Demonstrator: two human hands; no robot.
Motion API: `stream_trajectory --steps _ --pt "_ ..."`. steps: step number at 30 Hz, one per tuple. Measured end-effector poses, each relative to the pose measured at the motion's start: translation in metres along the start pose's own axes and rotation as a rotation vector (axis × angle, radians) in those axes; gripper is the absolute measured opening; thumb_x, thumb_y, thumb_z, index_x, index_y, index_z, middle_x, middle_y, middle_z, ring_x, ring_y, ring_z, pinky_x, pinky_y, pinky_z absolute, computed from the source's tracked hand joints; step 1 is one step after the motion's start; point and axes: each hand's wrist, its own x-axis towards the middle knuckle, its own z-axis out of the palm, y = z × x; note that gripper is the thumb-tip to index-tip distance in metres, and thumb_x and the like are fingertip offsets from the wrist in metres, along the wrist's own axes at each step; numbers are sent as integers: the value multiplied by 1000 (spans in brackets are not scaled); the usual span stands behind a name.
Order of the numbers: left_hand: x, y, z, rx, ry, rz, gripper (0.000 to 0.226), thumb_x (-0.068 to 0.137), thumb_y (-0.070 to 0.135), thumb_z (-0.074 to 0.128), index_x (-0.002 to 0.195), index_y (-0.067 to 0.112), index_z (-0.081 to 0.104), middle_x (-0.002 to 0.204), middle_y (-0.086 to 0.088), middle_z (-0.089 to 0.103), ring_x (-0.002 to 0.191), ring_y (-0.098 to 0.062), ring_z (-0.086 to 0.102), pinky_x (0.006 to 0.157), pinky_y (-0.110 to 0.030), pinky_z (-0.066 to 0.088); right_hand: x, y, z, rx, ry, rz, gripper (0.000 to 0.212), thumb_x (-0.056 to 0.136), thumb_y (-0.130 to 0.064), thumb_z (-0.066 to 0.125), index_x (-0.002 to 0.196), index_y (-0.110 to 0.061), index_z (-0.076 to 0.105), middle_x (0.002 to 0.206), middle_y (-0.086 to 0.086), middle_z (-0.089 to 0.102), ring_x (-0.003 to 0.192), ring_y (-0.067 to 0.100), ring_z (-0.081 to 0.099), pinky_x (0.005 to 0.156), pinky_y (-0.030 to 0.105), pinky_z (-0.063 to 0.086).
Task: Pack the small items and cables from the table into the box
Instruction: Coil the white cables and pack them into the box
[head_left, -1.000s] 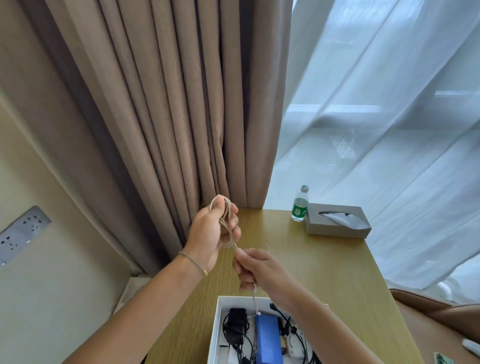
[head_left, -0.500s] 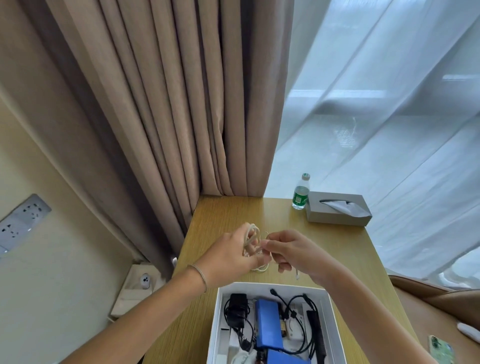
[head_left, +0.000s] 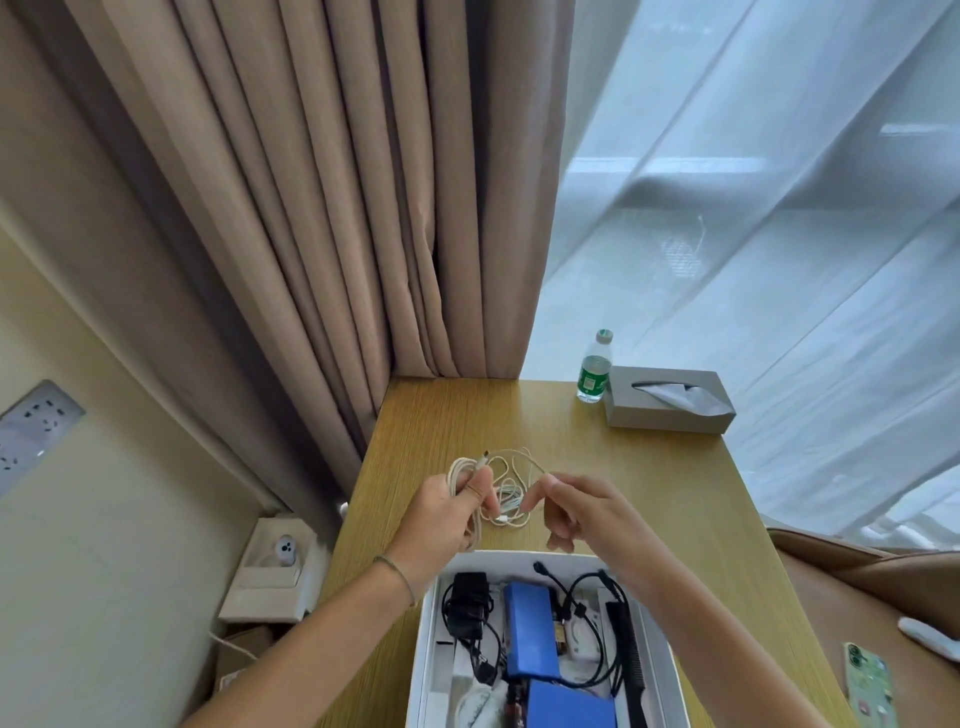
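My left hand (head_left: 448, 515) grips a bundle of coiled white cable (head_left: 501, 483) just above the wooden table (head_left: 649, 493), beyond the far edge of the box. Loose loops of the cable hang between both hands. My right hand (head_left: 571, 512) is beside it, thumb and forefinger pinching one thin strand. The white box (head_left: 664, 654) lies at the table's near edge and holds a black charger (head_left: 467, 603), blue packs (head_left: 530, 631), black cables (head_left: 597, 613) and a black comb-like strip (head_left: 626, 649).
A water bottle (head_left: 595, 369) and a grey tissue box (head_left: 670, 400) stand at the far right of the table. A phone (head_left: 872, 686) lies at the right near edge. Curtains hang behind; a wall socket (head_left: 31, 431) and a small box (head_left: 275, 566) are to the left.
Both hands have come down from in front of the curtain to just above the table behind the box. The wound cable is looser, with loops spread between the hands.
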Motion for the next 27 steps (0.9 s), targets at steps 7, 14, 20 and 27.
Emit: stream_trajectory --steps 7,14,20,27 --pt "-7 -26 24 -287 34 -236 47 99 45 50 110 4 70 102 -12 78 65 -23 64 51 -27 43 -14 37 35 12 -131 198 50 108 -35 43 82 -2 69 56 5 48 48 17 48 59 30 50" --pt "-13 -46 29 -306 -17 -274 43 101 40 49 94 5 75 63 -1 55 57 -16 51 59 -31 42 -25 65 36 -35 -153 356 56 102 -53 49 79 -9 75 59 3 59 52 16 57 62 26 54" --pt "-18 -57 39 41 -32 -239 43 108 34 36 78 10 56 54 -2 45 57 -21 55 58 -26 48 -39 87 10 13 67 374 35 105 -24 52 93 -3 77 60 3 60 52 13 56 64 31 55" --pt "-35 -96 73 539 -309 -202 12 103 15 40 109 13 49 69 -4 45 61 -22 43 58 -33 38 -67 108 -20 105 244 360 25 101 -14 56 93 -9 79 63 4 59 61 15 55 69 34 55"
